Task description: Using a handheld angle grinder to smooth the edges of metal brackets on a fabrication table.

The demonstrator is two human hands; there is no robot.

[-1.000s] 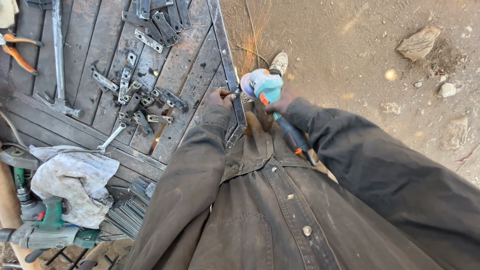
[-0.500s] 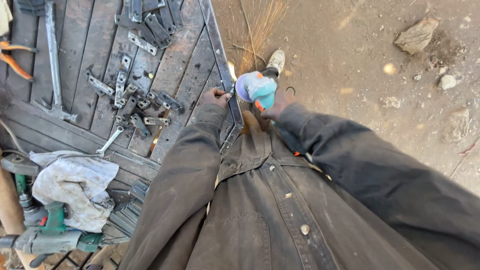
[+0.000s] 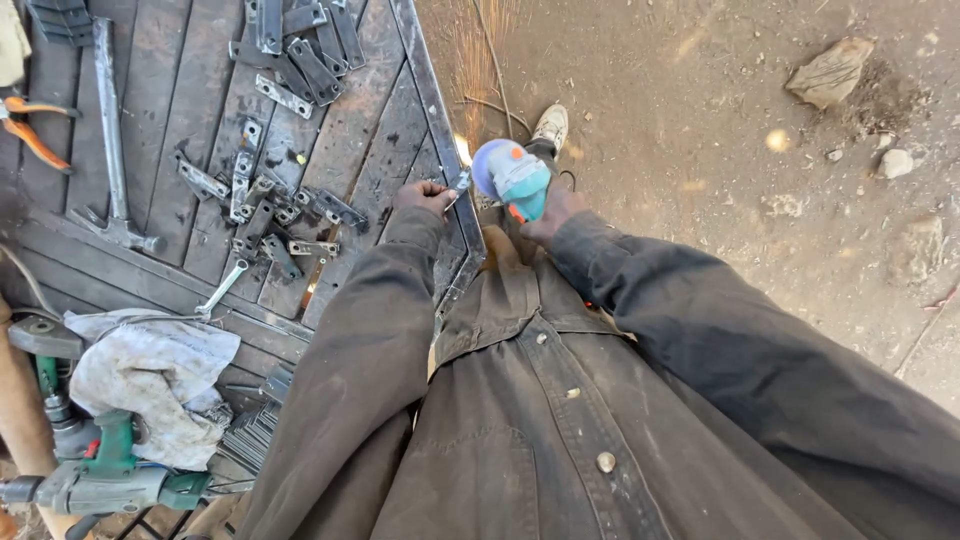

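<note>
At frame centre, the right hand (image 3: pixel 556 210) grips a teal grinder (image 3: pixel 512 172), sparks flying toward the top. Just left, the left hand (image 3: pixel 424 195) pinches a metal piece (image 3: pixel 459 184) against the steel bar (image 3: pixel 437 110) edging the bench (image 3: pixel 180 100).

The right hand (image 3: pixel 556 208) is mostly covered by the teal angle grinder (image 3: pixel 512 172), so its grip cannot be read. The left hand (image 3: pixel 425 195) hides most of the small metal piece (image 3: pixel 460 183) at the desk's right edge. The grinder's disc is lost in glare and sparks. Orange pliers (image 3: pixel 30 130) at the desk's left edge and a green power drill (image 3: pixel 105 480) at the bottom left run out of view.
</note>
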